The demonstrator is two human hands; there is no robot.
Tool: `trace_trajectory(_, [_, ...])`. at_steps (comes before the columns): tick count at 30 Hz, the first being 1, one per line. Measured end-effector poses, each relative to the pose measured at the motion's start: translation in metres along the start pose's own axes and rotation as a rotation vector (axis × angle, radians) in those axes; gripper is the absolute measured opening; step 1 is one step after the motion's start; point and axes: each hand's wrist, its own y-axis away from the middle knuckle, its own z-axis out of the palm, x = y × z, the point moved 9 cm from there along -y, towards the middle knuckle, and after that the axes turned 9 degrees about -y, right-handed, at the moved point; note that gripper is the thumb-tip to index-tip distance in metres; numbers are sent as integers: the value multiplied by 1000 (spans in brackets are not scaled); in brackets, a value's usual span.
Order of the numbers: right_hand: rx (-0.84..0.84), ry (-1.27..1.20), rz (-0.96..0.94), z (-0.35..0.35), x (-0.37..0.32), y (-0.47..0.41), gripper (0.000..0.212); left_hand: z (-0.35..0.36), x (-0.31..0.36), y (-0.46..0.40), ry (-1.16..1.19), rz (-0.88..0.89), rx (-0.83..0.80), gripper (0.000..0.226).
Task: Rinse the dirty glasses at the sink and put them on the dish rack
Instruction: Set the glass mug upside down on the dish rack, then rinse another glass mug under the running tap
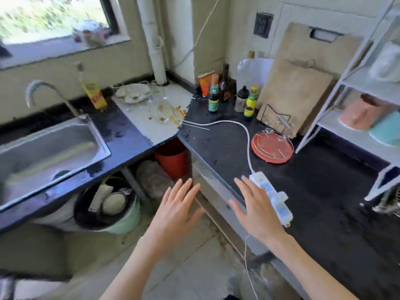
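A corner kitchen seen from head height: a dark L-shaped stone desk [227,148] runs along two walls, with a pale tiled slab set into its far corner. At the left sits a stainless steel sink basin [49,146] with a curved metal tap [43,92] above it; no water is visible running. At the far right stands a white metal-frame dish rack [355,83] with shelves holding pale bowls. On the pale slab in the corner, well apart from both hands, is a cluster of clear dirty drinking glasses [161,105] beside a white plate, with orange food smears around them. Nearer, a round red plate with a wire stand rests on the desk, and a white power strip [270,198] lies by the desk edge. Both hands hover low in the foreground, holding nothing: the left hand [175,211] over the floor, the right hand [257,211] just above the power strip, each with fingers straight and spread. The task looks unstarted. The next move likely calls for reaching forward to the corner, gripping one slippery glass firmly, and carrying it left to the sink.
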Motion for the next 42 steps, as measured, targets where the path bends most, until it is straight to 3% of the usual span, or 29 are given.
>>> trace_trajectory(8, [-79, 12, -141, 55, -72, -122, 57, -3, -127, -9, 56, -231, 54, 87])
trace_trajectory(14, [-141, 30, -207, 82, -105, -238, 57, -16, -221, -71, 74, -386, 73, 93])
trace_trajectory(20, [-172, 24, -211, 96, -127, -343, 58, -34, -284, -140, 67, -443, 23, 78])
trace_trajectory(24, [-198, 11, -157, 111, -136, -410, 59, -20, -320, -169, 91, -438, -20, 104])
trace_trajectory(29, [-185, 73, -52, 133, -144, -497, 75, -10, -368, -211, 122, -417, -47, 109])
trace_trajectory(32, [-225, 137, 58, 153, -141, -540, 98, -10, -399, -237, 104, -364, -66, 104])
trace_trajectory(34, [-298, 158, 127, 171, -135, -555, 107, -12, -415, -252, 102, -334, -72, 89])
trace_trajectory(37, [-325, 124, 187, 190, -125, -566, 108, -9, -435, -269, 117, -307, -88, 65])
trace_trajectory(42, [-266, 99, 191, 190, -125, -572, 102, -3, -448, -279, 146, -281, -127, 63])
